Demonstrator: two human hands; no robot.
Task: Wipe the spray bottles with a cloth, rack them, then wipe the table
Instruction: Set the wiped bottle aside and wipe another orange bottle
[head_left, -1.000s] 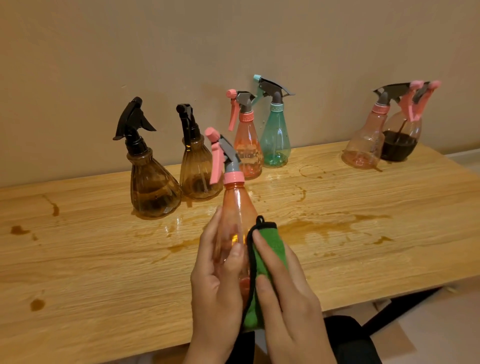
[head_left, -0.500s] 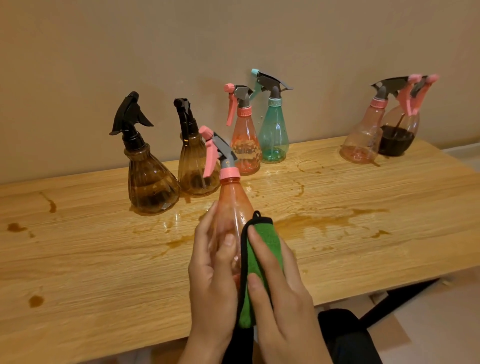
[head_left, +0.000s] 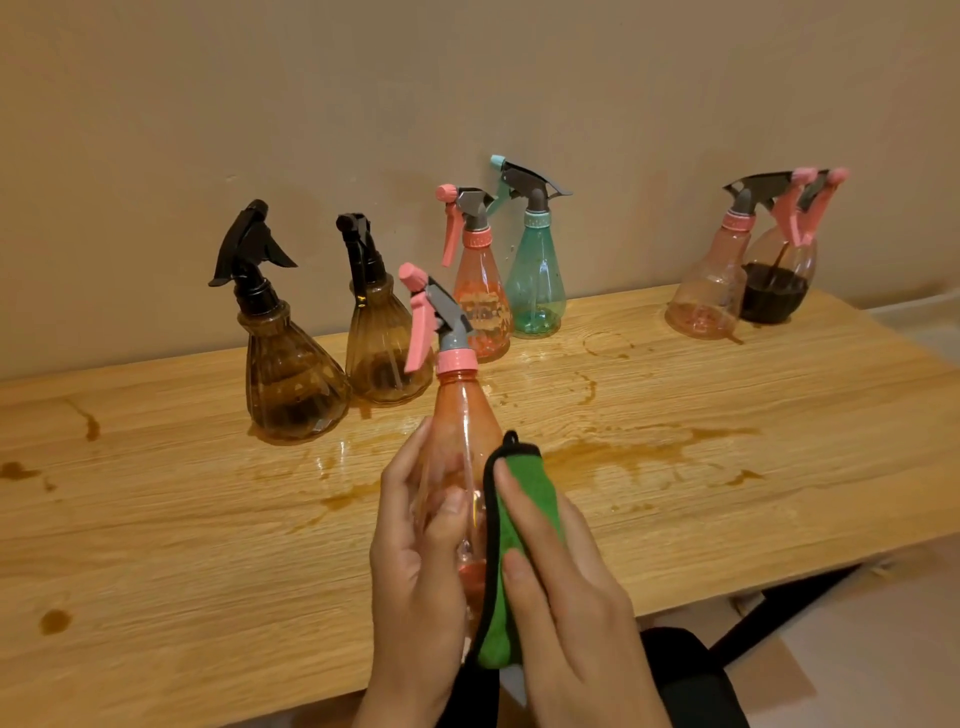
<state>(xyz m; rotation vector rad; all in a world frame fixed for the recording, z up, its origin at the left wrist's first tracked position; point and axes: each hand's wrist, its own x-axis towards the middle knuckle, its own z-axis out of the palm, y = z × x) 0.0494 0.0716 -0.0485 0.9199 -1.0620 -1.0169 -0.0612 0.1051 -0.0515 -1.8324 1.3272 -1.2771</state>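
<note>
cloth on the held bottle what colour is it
The cloth is green with black edging; the head view shows it clearly.

Warm dim light, soft focus; wet glare on table (head_left: 675, 467).
</note>
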